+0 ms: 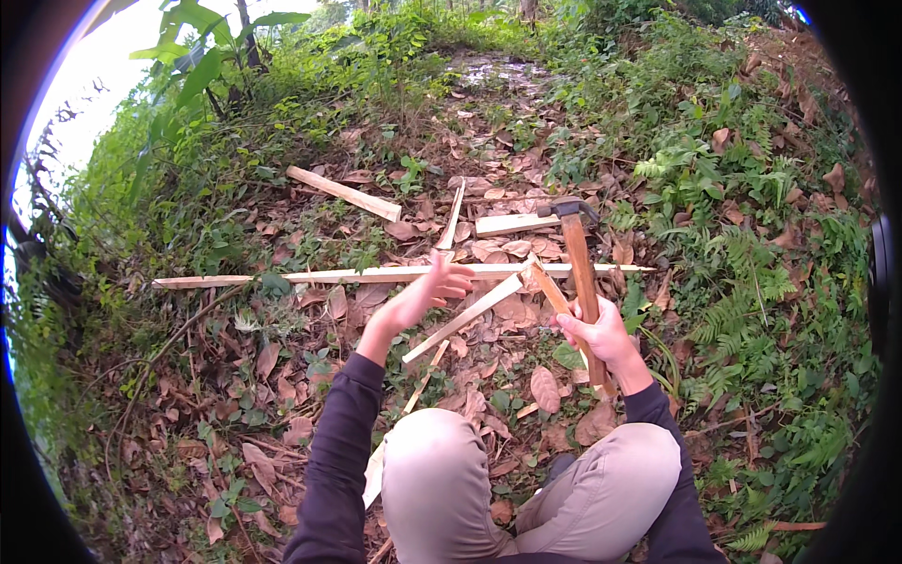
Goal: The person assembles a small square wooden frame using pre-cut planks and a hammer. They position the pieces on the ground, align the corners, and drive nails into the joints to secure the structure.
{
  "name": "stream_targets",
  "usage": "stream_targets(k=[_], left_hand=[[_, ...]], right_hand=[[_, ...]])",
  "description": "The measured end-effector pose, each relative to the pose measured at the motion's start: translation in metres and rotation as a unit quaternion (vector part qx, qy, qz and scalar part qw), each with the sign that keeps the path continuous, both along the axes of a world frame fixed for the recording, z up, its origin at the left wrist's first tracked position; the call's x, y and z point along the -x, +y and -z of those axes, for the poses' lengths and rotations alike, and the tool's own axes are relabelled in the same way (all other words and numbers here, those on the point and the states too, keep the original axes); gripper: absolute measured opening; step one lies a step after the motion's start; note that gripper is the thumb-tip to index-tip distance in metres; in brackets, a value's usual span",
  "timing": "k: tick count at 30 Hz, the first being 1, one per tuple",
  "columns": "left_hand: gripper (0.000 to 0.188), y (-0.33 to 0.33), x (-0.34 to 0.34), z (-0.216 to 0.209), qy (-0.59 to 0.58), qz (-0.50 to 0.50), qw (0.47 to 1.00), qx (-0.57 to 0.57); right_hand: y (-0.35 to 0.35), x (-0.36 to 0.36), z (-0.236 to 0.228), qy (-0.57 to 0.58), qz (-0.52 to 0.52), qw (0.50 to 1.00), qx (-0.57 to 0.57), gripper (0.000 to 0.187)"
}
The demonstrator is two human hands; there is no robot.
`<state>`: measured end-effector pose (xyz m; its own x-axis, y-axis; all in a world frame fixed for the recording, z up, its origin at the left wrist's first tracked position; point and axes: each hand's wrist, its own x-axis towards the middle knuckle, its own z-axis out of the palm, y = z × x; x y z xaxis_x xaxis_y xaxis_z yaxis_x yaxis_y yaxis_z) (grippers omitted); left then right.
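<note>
Right hand: the right hand (pixel 606 334) is closed around the lower part of a claw hammer (pixel 584 268) with brown wooden handle and dark metal head; the head points away from the person.
Pale stick beside the handle: this short, flat wooden stick (pixel 552 293) seems pinched in the same grip, but the fingers hide how firmly.
Left hand: the left hand (pixel 413 299) is open, with fingers loosely spread, and I see nothing in it.
Good handling: in my judgement, the free left hand should take the stick first, so the right one can hold the hammer alone, near the handle's end. For any blow, the wood should rest on firm support, with fingers and knees well away.
Angled strip: a straight, pale wooden strip (pixel 460 320) slants between the two hands, its upper end meeting the stick's top; whether they are nailed together, I cannot tell.
Long strip: a long, narrow, pale wooden strip (pixel 338 276) lies across the brown dry leaves (pixel 545 390), just beyond the left hand.
Short board: a short, pale rectangular board (pixel 507 225) lies farther off, near the hammer's head.
</note>
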<state>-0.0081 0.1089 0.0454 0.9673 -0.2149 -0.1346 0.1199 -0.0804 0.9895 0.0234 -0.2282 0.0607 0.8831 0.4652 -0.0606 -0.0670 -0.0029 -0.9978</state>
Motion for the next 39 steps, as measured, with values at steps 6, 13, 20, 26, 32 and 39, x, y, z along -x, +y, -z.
stream_targets(k=[6,13,20,26,32,39], left_hand=[[0.059,0.105,0.020,0.102,-0.037,-0.034,0.892,-0.449],[0.092,0.016,0.017,-0.005,0.092,0.073,0.982,-0.148],[0.110,-0.035,-0.080,-0.038,0.120,-0.006,0.991,0.056],[0.082,-0.065,-0.075,-0.037,-0.071,-0.207,0.974,0.064],[0.059,-0.056,-0.055,-0.030,-0.328,-0.222,0.918,-0.014],[0.071,-0.030,-0.051,-0.033,-0.183,-0.101,0.968,0.141]], right_hand=[[0.010,-0.014,-0.015,-0.023,-0.063,0.998,-0.002,0.031],[0.010,-0.030,-0.039,-0.055,-0.105,0.990,0.080,0.034],[0.041,-0.061,-0.068,-0.211,-0.089,0.965,0.130,0.035],[0.048,-0.052,-0.084,-0.236,-0.018,0.962,0.139,0.036],[0.042,-0.045,-0.080,-0.271,0.016,0.941,0.200,0.040],[0.033,-0.075,-0.076,-0.553,0.250,0.745,0.276,0.054]])
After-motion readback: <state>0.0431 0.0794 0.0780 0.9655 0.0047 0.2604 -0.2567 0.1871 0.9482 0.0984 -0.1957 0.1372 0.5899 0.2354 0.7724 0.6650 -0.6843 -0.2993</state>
